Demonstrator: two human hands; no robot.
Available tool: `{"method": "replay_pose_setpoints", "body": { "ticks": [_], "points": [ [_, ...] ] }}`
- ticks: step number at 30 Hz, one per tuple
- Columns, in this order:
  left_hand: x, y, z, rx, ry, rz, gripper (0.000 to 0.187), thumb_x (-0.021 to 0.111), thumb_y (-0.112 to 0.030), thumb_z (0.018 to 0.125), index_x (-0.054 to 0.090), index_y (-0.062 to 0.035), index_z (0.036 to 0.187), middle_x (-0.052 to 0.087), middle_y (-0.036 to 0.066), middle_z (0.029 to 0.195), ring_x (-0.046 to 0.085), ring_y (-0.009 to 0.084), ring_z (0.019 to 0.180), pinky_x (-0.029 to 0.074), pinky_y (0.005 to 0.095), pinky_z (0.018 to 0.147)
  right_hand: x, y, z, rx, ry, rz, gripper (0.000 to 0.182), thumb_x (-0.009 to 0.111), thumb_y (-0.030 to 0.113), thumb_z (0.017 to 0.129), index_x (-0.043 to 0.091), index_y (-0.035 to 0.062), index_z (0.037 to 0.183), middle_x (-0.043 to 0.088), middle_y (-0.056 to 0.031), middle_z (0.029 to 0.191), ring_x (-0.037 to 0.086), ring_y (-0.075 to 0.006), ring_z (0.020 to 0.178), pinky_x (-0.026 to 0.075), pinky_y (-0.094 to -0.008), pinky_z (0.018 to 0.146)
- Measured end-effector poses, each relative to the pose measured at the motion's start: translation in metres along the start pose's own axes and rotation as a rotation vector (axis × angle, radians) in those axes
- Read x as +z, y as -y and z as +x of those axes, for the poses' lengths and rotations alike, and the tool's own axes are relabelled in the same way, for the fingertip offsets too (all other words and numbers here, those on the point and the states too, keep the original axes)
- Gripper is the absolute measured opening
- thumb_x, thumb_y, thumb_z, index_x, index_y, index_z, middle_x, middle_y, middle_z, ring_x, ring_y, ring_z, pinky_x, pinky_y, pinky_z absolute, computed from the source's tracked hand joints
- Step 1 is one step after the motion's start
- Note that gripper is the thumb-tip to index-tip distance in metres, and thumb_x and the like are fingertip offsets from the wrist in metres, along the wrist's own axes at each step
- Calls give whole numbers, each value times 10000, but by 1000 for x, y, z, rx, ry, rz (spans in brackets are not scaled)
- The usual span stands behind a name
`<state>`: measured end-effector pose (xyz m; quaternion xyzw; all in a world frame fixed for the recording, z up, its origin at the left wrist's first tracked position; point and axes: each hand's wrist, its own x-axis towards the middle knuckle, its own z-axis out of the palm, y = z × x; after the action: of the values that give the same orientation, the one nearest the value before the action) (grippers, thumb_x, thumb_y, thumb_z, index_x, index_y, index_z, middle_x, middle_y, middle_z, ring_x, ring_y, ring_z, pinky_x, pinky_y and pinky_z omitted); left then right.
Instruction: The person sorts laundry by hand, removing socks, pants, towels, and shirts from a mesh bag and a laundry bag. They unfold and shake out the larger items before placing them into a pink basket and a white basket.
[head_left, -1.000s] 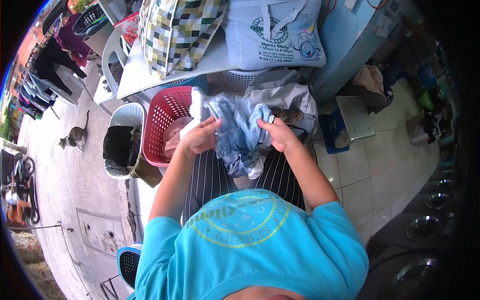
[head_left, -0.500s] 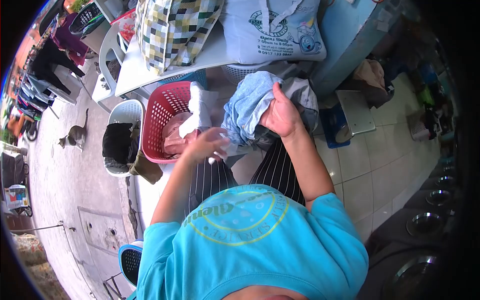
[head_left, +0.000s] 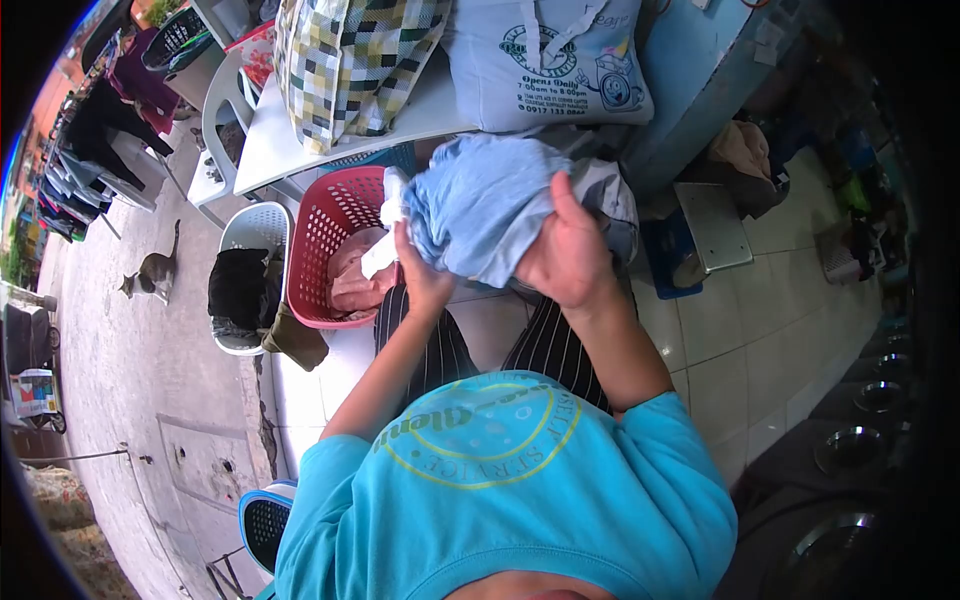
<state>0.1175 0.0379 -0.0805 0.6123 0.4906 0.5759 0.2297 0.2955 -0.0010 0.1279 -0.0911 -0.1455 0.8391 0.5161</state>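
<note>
Faded blue denim, what I take to be a bunched garment [head_left: 480,205], sits raised above my lap, its long axis running roughly left to right, tilted up toward the right. My right hand [head_left: 570,255] clutches its right end; my left hand [head_left: 420,275] pinches the lower left edge. Half a second ago my left hand was lower and empty-looking. The red laundry basket [head_left: 335,215] stands just left, under the tabletop [head_left: 270,150].
</note>
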Motion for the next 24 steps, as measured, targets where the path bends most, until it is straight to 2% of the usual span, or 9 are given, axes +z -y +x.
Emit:
{"method": "replay_pose_setpoints", "body": {
  "ticks": [4, 5, 11, 13, 14, 15, 17, 19, 24],
  "points": [
    [-25, 21, 12, 16, 68, 92, 746, 728, -57, 658, 389, 4, 1321, 361, 196, 1381, 268, 289, 1356, 275, 381, 1079, -2, 27, -12, -15, 145, 91, 644, 206, 521, 975, 275, 48, 1408, 389, -144, 1413, 395, -307, 1290, 307, -486, 1067],
    [-27, 25, 13, -367, 209, -369, 616, 703, -77, 715, 457, 7, 1274, 503, 133, 1274, 426, 232, 1252, 335, 356, 1037, -2, 32, -12, -6, 219, 140, 639, 212, 514, 978, 276, 46, 1408, 391, -150, 1411, 399, -310, 1287, 310, -495, 1063],
    [-28, -12, 20, -557, 389, -757, 578, 636, -269, 787, 474, -37, 1291, 560, 99, 1238, 542, 259, 1130, 405, 375, 987, -48, 64, 10, -139, 243, 245, 533, 314, 446, 977, 461, 44, 1294, 503, -167, 1311, 477, -317, 1218, 325, -495, 1053],
    [-44, -49, 23, -765, 511, -1267, 600, 605, -289, 779, 457, -32, 1301, 542, 133, 1269, 534, 301, 1145, 395, 438, 1010, -69, 63, 14, -464, -203, -458, 511, 308, 392, 992, 419, 14, 1317, 483, -141, 1331, 494, -285, 1200, 355, -415, 1052],
    [-51, -54, 24, -790, 501, -1410, 617, 588, -271, 750, 452, -28, 1301, 552, 160, 1253, 536, 338, 1138, 378, 472, 1023, -92, 55, 16, -217, -93, -108, 595, 346, 489, 962, 405, 34, 1340, 480, -111, 1339, 507, -258, 1182, 366, -405, 1043],
    [-55, -78, 29, -846, 400, -1455, 602, 563, -299, 738, 493, -12, 1263, 587, 173, 1196, 562, 335, 1095, 398, 453, 1000, -99, 42, 20, -313, -247, -302, 653, 375, 606, 909, 491, 79, 1276, 529, -96, 1282, 534, -247, 1143, 411, -391, 995],
    [-59, -74, 33, -864, 376, -1606, 597, 564, -330, 727, 527, -11, 1230, 597, 183, 1175, 568, 348, 1078, 407, 468, 987, -108, 15, 17, 132, -173, -230, 593, 425, 544, 923, 482, 78, 1285, 548, -82, 1258, 542, -223, 1133, 416, -388, 989],
    [-62, -69, 30, -900, 333, -1600, 597, 563, -370, 723, 554, -20, 1206, 602, 182, 1168, 563, 360, 1080, 407, 474, 986, -111, -11, 2, 67, -197, -638, 510, 478, 450, 936, 484, 76, 1282, 558, -78, 1247, 546, -216, 1128, 417, -394, 990],
    [-76, -82, 23, -822, 322, -1428, 655, 625, -384, 750, 475, -25, 1276, 559, 170, 1225, 554, 327, 1100, 412, 454, 997, -115, 11, 3, 100, -72, -111, 436, 438, 374, 965, 501, 53, 1253, 583, -93, 1214, 572, -242, 1103, 449, -400, 962]
  ]
}}
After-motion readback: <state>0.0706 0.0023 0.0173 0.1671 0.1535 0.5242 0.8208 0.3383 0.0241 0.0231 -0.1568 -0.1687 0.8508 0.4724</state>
